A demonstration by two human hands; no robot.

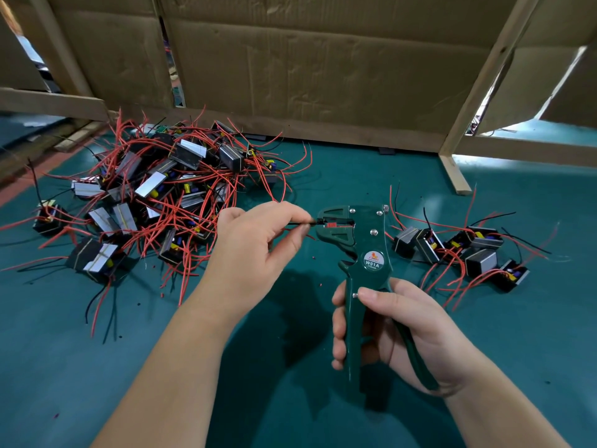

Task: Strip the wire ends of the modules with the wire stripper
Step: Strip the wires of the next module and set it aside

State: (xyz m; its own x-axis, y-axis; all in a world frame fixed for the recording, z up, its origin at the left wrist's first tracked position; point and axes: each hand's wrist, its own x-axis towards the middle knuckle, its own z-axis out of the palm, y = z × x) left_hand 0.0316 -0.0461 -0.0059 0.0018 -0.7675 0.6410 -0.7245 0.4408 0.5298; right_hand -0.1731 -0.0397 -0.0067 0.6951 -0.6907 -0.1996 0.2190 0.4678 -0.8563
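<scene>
The fingers (pixel 292 212) of the left hand (pixel 255 250) pinch a thin black wire (pixel 298 223), and the wire's end sits in the mouth of the green wire stripper (pixel 363 240). The right hand (pixel 397 328) has its fingers curled tight round the tool's two handles. A round sticker (pixel 372 260) on the tool reads W01A. On the green table (pixel 517 367), to the left, lies a big pile of modules (pixel 155 192) with red wires, too many to count. To the right lies a small group (pixel 462 250) of about six modules. A cardboard wall (pixel 323 59) stands behind
</scene>
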